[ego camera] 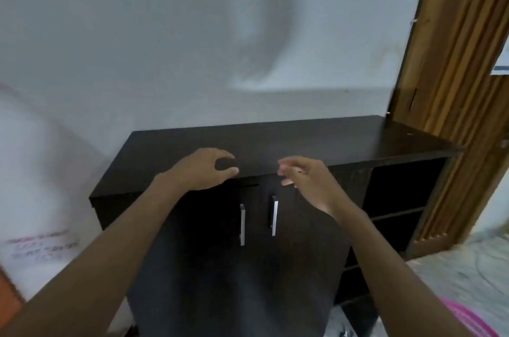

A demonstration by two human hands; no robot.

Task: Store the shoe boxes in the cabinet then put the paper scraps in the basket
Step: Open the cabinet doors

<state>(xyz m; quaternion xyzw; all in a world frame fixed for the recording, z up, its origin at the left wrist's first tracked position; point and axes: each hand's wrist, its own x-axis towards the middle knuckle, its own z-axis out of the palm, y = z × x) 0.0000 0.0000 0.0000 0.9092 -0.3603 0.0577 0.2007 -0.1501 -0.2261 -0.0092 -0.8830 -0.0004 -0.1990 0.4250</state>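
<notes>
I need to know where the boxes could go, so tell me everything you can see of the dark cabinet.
The cabinet is dark brown, wood-look, with a flat bare top, standing against the white wall. Two front doors meet at the middle, each with a vertical silver bar handle. Open shelves show at its right end, beside a wooden door frame. Neither handle is gripped.

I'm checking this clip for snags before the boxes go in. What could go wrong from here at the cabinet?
1. Both doors look shut and neither hand, left hand or right hand, is on a handle, so nothing can go in yet.
2. The doors meet at the middle; both hands hover near that seam and a swinging door might strike them.
3. The picture is blurred, so a grab could miss.
</notes>
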